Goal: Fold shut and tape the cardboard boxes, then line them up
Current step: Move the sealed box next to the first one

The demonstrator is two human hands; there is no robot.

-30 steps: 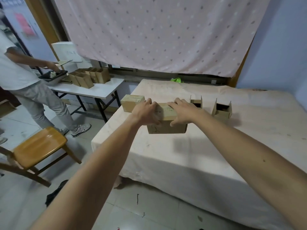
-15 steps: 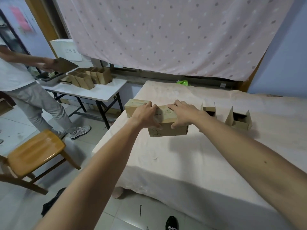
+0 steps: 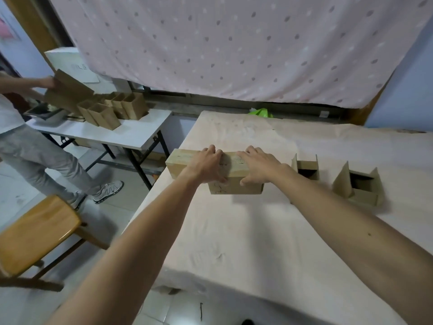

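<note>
Head view shows your left grip and right grip both clamped over the top of the box, fingers hooked on its far edge and thumbs on the near face. It sits on the desk, just right of the closed box and slightly nearer you. Your left grip hides whether the two touch.

The closed box stands at the desk's left edge, so if you slide yours left too hard you may shove it off. I see no tape on the top, so I judge the flaps could spring up once you let go.

Your box's long axis runs left to right, roughly in line with the closed box, and its scribbled face points toward you. One open box and another open box stand well right of the closed box.
</note>
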